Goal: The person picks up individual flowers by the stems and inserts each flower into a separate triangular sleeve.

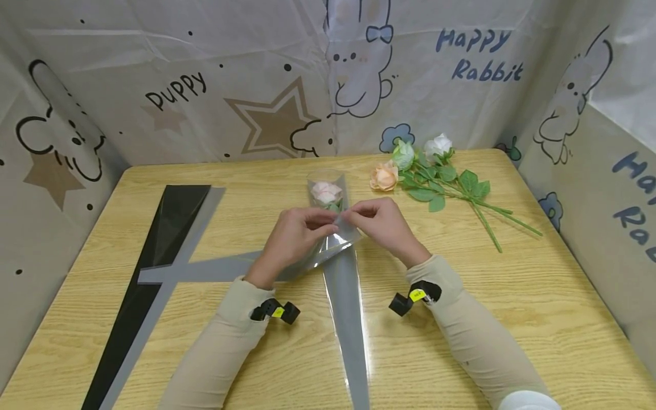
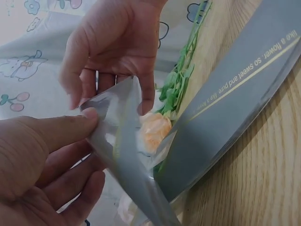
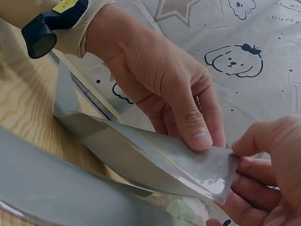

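Above the table's middle, my left hand (image 1: 287,239) pinches the wide end of a grey flower sleeve (image 2: 113,117) between thumb and fingers. My right hand (image 1: 384,225) faces it and pinches a corner of the same film, its thumb at the edge. That sleeve's narrow grey end stretches left across the table. Beneath lies a second grey sleeve (image 1: 345,307), pointing toward me, with gold lettering visible in the left wrist view. Beyond my fingers, a pale pink rose (image 1: 326,192) shows inside clear film; my hands and the held film hide its stem.
Peach (image 1: 384,176), green (image 1: 403,154) and white (image 1: 438,146) roses lie at the back right, stems crossing toward the right edge. At the left, black and grey sleeves (image 1: 148,285) lie slanted under the held sleeve's narrow end. Printed cloth (image 1: 205,85) encloses the table.
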Motion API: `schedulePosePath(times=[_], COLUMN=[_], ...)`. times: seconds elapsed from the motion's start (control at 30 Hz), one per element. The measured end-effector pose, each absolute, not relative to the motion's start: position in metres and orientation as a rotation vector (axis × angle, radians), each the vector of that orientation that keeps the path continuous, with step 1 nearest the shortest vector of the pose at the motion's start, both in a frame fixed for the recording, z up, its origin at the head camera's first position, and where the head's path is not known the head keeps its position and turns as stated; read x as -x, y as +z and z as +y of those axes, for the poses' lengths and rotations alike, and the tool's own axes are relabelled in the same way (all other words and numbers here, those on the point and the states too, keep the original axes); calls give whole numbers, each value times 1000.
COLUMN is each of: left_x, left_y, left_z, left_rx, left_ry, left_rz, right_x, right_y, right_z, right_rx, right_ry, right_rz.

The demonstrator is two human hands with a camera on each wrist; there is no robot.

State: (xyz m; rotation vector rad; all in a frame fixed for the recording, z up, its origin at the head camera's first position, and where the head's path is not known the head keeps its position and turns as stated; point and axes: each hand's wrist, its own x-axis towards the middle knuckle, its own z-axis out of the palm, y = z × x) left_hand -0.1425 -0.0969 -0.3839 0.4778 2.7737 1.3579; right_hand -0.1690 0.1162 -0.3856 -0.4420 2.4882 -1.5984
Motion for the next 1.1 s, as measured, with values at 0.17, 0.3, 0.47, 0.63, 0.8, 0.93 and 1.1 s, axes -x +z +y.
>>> schedulePosePath(times=[0.17,0.3,0.47,0.63,0.8,0.93,1.1], left_x=[142,142,142,142,142,143,143], left_y=[-384,-385,-385,-386,-387,-388,-388], left_z=[-96,-96,-96,-96,-96,-96,-96], left_rx=[-460,-457,-486,-502,-494,-503,-507], left_ry=[1375,1348,1339,1343,1358,1374,1391], left_rz=[2799,2822,2856,2876,2868,2866,2876], right_x=[170,170,171,172,173,172,173], right_y=[-385,-385,-386,-387,-386,-384,-383], right_z=[116,116,116,117,118,118,121], right_rx=[438,430,420,417,421,416,405], right_ry=[-1578,-1572,-1560,-1549,-1561,-1547,-1546], right_rz=[2491,2481,2481,2479,2458,2456,2454])
